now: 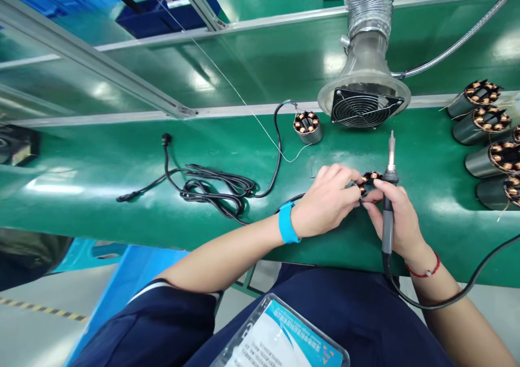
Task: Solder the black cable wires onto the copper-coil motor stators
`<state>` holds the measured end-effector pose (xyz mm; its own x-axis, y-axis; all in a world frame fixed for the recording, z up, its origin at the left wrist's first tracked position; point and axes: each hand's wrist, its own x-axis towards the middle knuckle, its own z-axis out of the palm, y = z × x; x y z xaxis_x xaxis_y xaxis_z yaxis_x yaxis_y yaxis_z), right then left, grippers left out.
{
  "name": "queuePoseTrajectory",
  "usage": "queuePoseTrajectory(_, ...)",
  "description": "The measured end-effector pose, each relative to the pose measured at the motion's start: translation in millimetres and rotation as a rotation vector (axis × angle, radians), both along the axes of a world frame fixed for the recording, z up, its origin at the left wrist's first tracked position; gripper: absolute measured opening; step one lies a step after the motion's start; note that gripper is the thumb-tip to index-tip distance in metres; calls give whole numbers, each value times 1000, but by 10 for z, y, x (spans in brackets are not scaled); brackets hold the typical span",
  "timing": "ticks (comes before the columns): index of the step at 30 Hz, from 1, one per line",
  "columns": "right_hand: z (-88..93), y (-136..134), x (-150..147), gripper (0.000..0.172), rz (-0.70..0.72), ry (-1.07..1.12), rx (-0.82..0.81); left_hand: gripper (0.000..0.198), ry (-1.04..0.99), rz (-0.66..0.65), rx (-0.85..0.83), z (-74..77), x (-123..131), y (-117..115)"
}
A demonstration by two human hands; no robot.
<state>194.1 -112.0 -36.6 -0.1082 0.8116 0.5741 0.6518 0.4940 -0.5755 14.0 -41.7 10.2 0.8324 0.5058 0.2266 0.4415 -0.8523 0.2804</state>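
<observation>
A motor stator (368, 182) with copper coils sits between my two hands, mostly hidden by the fingers. My left hand (323, 201), with a blue band at the wrist, has its fingers closed at the stator's left rim. Whether a wire end is pinched there I cannot tell. My right hand (402, 220) holds a soldering iron (388, 223), tip pointing up and away from the coils. Its thumb and fingertips also touch the stator's right side. Beyond my left hand, another stator (309, 134) stands upright with a black cable joined at its top.
A fume extractor hood (363, 93) hangs above the bench's back edge. Several stators (465, 128) lie at the right. A coiled black power cord (215, 188) is left of my hands. Thin solder-like wire (254, 116) slants down from upper left. The iron's cord (442, 304) crosses my right forearm.
</observation>
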Motion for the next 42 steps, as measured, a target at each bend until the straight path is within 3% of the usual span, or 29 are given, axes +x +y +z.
queuePoseTrajectory(7,29,7,12,55,-3,-18,-17,18,-31,-16,233,-73,-22,-11)
queuePoseTrajectory(13,113,-2,-47,58,-8,-16,-112,15,-29,50,263,-87,-139,-33)
queuePoseTrajectory(17,113,24,-109,57,-33,-51,-46,24,-4,38,82,-90,-161,-58)
queuePoseTrajectory(20,105,41,-128,59,-13,-9,-21,23,-122,62,-207,-85,-128,-70)
queuePoseTrajectory(23,121,45,-119,56,6,31,-59,16,-247,71,-345,-62,-102,-56)
queuePoseTrajectory(32,157,8,-67,50,-47,102,-254,18,-263,10,-337,-52,-128,18)
queuePoseTrajectory(42,160,-22,-116,51,-79,168,-274,14,-274,24,-269,-85,-117,16)
